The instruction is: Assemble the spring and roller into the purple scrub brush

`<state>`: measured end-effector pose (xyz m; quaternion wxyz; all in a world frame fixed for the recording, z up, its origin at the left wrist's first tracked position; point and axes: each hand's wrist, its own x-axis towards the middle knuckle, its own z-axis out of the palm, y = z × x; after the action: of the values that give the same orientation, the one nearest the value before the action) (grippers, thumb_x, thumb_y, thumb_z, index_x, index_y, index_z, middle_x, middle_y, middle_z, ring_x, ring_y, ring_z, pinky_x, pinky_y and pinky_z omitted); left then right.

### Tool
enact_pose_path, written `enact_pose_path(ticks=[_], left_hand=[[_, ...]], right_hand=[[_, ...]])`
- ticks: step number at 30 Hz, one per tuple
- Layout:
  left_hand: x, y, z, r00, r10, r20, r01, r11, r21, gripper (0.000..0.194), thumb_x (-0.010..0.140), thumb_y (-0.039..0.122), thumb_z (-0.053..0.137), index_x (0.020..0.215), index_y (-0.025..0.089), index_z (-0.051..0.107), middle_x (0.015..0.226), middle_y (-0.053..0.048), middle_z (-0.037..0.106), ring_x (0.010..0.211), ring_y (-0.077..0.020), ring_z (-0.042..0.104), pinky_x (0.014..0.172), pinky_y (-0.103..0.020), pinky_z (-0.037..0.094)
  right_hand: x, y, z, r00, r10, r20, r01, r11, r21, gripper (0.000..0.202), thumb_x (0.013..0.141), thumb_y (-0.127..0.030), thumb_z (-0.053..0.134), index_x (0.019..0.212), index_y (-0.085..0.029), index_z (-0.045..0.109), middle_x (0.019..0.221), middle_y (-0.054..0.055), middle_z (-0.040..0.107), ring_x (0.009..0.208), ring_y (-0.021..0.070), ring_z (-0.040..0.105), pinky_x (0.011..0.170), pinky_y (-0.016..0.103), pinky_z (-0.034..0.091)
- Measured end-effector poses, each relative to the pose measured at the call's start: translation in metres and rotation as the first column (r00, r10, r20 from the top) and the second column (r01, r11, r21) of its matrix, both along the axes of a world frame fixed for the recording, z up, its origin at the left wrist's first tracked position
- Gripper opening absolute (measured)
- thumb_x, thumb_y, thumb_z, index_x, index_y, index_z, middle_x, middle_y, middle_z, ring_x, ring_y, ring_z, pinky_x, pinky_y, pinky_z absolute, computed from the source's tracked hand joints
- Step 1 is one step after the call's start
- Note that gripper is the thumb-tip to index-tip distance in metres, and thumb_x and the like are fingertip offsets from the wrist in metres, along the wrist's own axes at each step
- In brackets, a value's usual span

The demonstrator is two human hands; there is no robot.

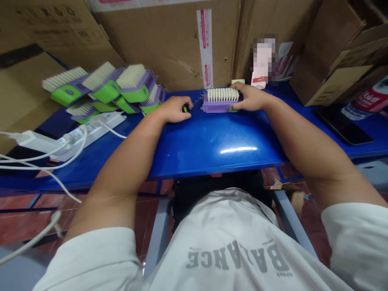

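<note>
Far on the blue desk, a purple brush lies lengthwise left to right, right hand grasping its right end, left hand off its left end, pinching a green piece

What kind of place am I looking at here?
Probably a small workshop or a corner of a storeroom: similar brushes are piled on a blue table, large cardboard boxes line its far side, and a seated person's right hand grips another brush.
</note>
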<state>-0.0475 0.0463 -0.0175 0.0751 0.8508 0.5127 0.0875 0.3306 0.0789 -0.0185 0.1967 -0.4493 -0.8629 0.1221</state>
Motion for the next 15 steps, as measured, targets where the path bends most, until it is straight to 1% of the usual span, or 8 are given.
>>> enact_pose_path(ticks=[3, 6, 10, 15], left_hand=[[-0.0015, 0.001, 0.0, 1.0, -0.003, -0.001, 0.003, 1.0, -0.006, 0.048, 0.079, 0.033, 0.069, 0.125, 0.027, 0.082, 0.144, -0.007, 0.087, 0.134, -0.0359, 0.081, 0.117, -0.043, 0.062], [-0.0039, 0.0026, -0.0005, 1.0, -0.021, 0.004, 0.021, 1.0, -0.014, 0.039, 0.077, 0.031, 0.068, 0.114, 0.026, 0.079, 0.144, -0.008, 0.087, 0.138, -0.0358, 0.08, 0.117, -0.042, 0.061], [-0.0069, 0.0041, -0.0007, 0.998, -0.069, -0.003, 0.069, 0.997, -0.021, 0.026, 0.077, 0.032, 0.064, 0.101, 0.025, 0.073, 0.139, -0.008, 0.087, 0.141, -0.0353, 0.079, 0.116, -0.043, 0.061], [-0.0078, 0.0043, -0.0005, 0.997, -0.071, -0.009, 0.071, 0.997, -0.013, 0.023, 0.076, 0.033, 0.062, 0.097, 0.024, 0.068, 0.139, -0.009, 0.086, 0.14, -0.0349, 0.079, 0.114, -0.042, 0.061]], right_hand=[[0.0009, 0.0004, 0.0002, 1.0, -0.012, 0.002, 0.012, 1.0, -0.009, 0.099, 0.071, -0.072, 0.098, 0.155, -0.026, 0.072, 0.142, 0.016, 0.083, 0.132, 0.0525, 0.075, 0.122, 0.079, 0.058], [0.0023, 0.0017, -0.0007, 0.999, -0.036, 0.025, 0.037, 0.999, -0.025, 0.099, 0.072, -0.068, 0.098, 0.157, -0.025, 0.071, 0.145, 0.017, 0.082, 0.135, 0.053, 0.074, 0.125, 0.078, 0.057], [0.0051, 0.0053, -0.004, 0.999, -0.022, 0.026, 0.022, 1.0, -0.011, 0.098, 0.075, -0.07, 0.096, 0.158, -0.023, 0.07, 0.147, 0.017, 0.081, 0.135, 0.0512, 0.075, 0.125, 0.075, 0.058], [0.0056, 0.0076, -0.0056, 0.999, -0.01, 0.034, 0.01, 1.0, 0.005, 0.101, 0.074, -0.07, 0.097, 0.158, -0.022, 0.07, 0.144, 0.017, 0.082, 0.132, 0.05, 0.076, 0.123, 0.074, 0.059]])
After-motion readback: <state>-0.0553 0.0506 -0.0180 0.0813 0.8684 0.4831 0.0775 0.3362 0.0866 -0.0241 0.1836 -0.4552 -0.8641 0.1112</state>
